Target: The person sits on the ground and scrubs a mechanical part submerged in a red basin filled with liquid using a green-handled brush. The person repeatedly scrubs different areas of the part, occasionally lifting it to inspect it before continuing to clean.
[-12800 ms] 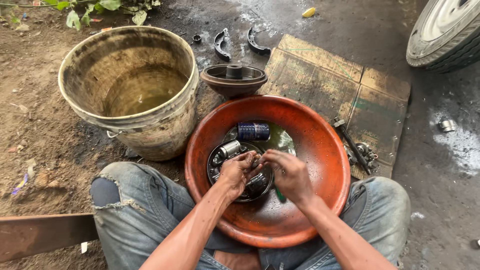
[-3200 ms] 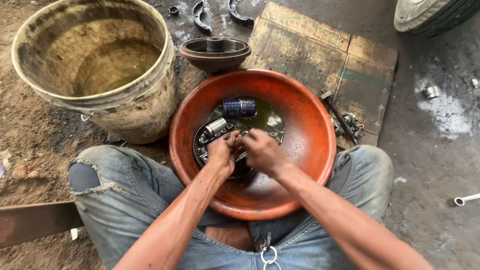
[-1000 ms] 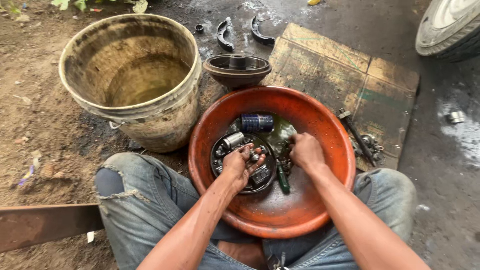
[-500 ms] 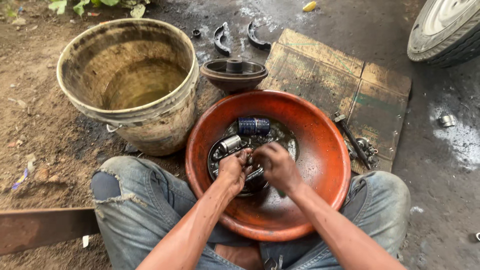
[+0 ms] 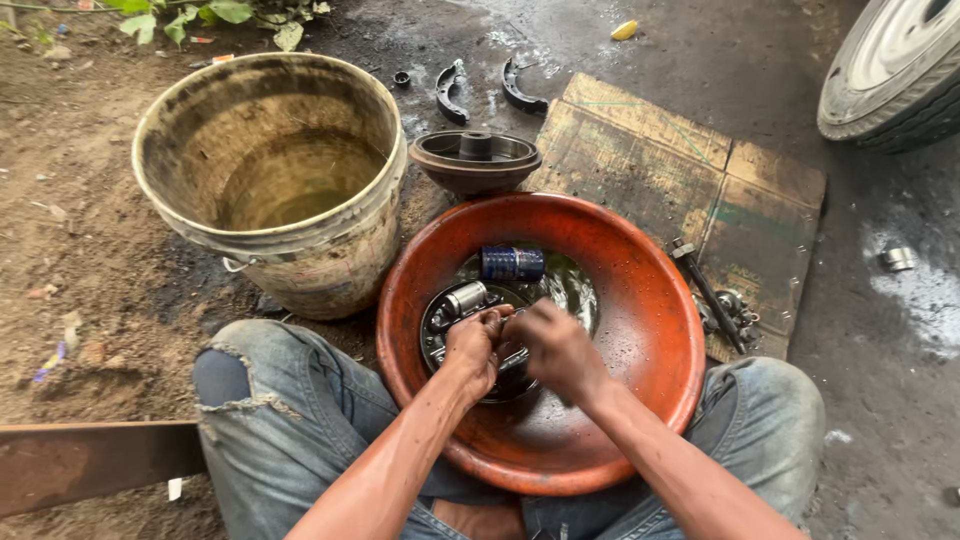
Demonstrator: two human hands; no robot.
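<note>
A large orange-red basin [image 5: 650, 330] sits between my knees, with dirty liquid at its bottom. In it lies a round black metal plate [image 5: 436, 325] carrying a small silver cylinder [image 5: 465, 298]. My left hand [image 5: 470, 347] and my right hand [image 5: 555, 345] are both pressed together on this plate, fingers curled around its middle, which they hide. A blue cylindrical part [image 5: 512, 264] lies in the liquid just beyond the hands.
A muddy bucket [image 5: 270, 180] with water stands at the left. A dark metal drum [image 5: 475, 160] sits behind the basin, with two curved brake shoes [image 5: 485, 88] further back. Wooden boards [image 5: 690, 170], a tool [image 5: 708, 292] and a tyre [image 5: 895, 70] are on the right.
A second ago my right hand was apart at the basin's right; it has come back to the plate and both hands now grip its middle together.
</note>
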